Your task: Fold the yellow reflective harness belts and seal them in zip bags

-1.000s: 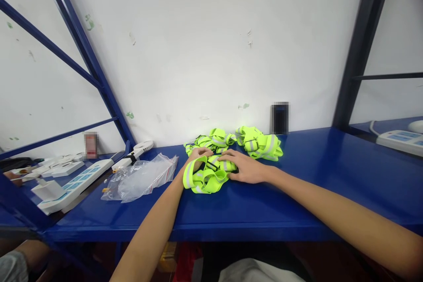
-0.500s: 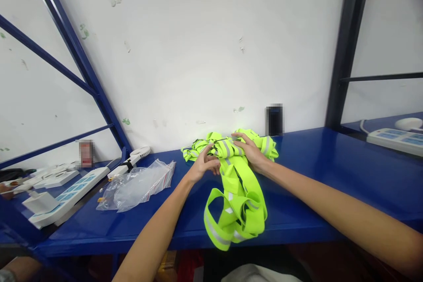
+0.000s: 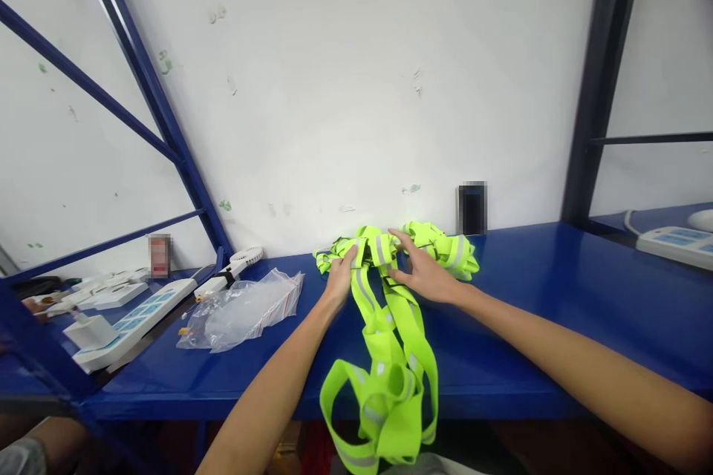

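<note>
Where the left hand point(image 3: 339, 282) holds straps point(image 3: 382, 347) — they're partly hidden.

Back: white wall point(image 3: 312, 111) with scuffs point(image 3: 417, 82) and pale green patches point(image 3: 165, 61)
Surface: glossy, flat blue counter point(image 3: 529, 260) running along the wall
Left: slanting blue metal post point(image 3: 135, 59) with crossbars point(image 3: 92, 87)
Right: dark metal post point(image 3: 600, 82) with thin horizontal bar point(image 3: 651, 139)
Light: bright, leaving a sheen on the counter

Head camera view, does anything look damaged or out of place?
Yes: the white wall has scattered scuffs and greenish patches, so it looks worn. Loops of the yellow-green strapping trail past the front edge of the blue table, looking untidy.
</note>
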`<state>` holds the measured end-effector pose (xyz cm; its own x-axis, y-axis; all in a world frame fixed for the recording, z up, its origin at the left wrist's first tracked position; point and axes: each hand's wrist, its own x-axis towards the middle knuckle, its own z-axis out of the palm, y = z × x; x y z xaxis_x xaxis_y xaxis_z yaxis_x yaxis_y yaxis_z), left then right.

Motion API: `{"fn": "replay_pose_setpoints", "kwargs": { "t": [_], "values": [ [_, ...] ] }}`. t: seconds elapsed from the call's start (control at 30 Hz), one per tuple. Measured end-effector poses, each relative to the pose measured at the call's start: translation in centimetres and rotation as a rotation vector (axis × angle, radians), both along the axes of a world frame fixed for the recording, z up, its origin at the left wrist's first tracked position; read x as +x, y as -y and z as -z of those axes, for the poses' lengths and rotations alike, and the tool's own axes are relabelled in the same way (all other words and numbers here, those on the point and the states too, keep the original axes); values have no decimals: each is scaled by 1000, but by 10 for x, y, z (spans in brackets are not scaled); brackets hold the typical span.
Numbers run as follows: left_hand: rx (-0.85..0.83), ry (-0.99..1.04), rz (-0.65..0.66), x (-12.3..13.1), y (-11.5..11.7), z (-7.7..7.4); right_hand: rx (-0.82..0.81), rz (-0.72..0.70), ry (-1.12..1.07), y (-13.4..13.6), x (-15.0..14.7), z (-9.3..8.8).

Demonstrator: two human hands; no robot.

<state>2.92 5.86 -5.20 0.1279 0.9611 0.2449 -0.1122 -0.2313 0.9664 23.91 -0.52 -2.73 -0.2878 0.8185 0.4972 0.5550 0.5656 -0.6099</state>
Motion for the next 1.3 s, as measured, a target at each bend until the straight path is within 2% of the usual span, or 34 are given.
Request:
{"fn": "replay_pose_setpoints", "kwargs": {
  "t": [0.07, 0.13, 0.2, 0.27, 0.37, 0.47, 0.6, 0.73, 0.8, 0.97, 1.17, 1.23, 1.3],
  "values": [
    [0, 36, -1, 4, 1, 2, 164, 14, 78, -1, 1, 3],
    [10, 57, 57, 7, 3, 3, 293, -34, 109, -3, 0, 3],
    [13, 59, 110, 8, 6, 2, 323, -64, 61, -5, -1, 2],
    [24, 0, 121, 6, 8, 1, 227, 5, -83, -6, -3, 0],
    [97, -216, 122, 0, 12, -1, 29, 159, -373, -6, -5, -3],
    [180, -325, 81, -2, 14, 0, -73, 176, -566, -9, -7, -2],
    [270, -333, 36, 1, 12, 3, -160, 51, -716, -12, -11, 2],
    [324, -256, 80, 2, 5, 2, -409, -180, -774, -11, -12, 4],
    [359, -171, 75, 2, 2, 1, -477, -239, -775, -10, -11, 4],
    [425, -50, 21, -1, 6, 0, -514, -229, -817, -13, -14, 8],
    [540, -173, -128, 3, 20, 1, -476, -300, -804, -12, -20, 11],
    [493, -185, -150, 7, 22, 0, -443, -300, -823, -11, -21, 9],
    [390, -145, -111, 12, 22, -1, -405, -286, -830, -11, -21, 7]
  ]
}}
